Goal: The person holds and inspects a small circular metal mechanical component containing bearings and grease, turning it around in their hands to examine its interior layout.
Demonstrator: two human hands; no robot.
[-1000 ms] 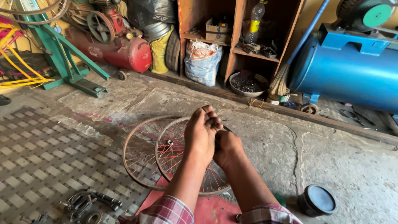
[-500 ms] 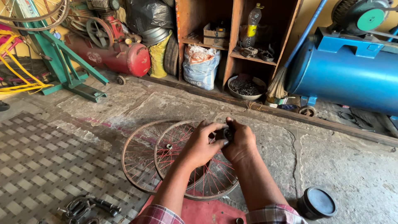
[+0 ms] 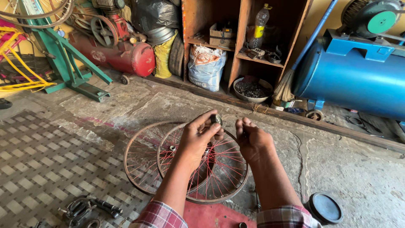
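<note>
My left hand (image 3: 197,137) is raised over two rusty bicycle wheels (image 3: 185,162) lying overlapped on the concrete floor; the nearer wheel has red spokes. Between thumb and fingertips it pinches a small round dark metal part (image 3: 217,120). My right hand (image 3: 252,140) hovers just to the right of it, fingers curled, a few centimetres from the left hand. Whether it holds anything is hidden by the curled fingers. Both forearms come up from checked sleeves at the bottom edge.
A round black tin (image 3: 325,207) sits on the floor at lower right. Metal tools (image 3: 86,207) lie at lower left. A blue tank (image 3: 358,78) stands right, a red compressor (image 3: 120,55) and green stand (image 3: 69,69) left, wooden shelves (image 3: 244,38) behind.
The two hands were pressed together over the wheels; they have separated, the left now holding up the small metal part, the right drawn aside to the right.
</note>
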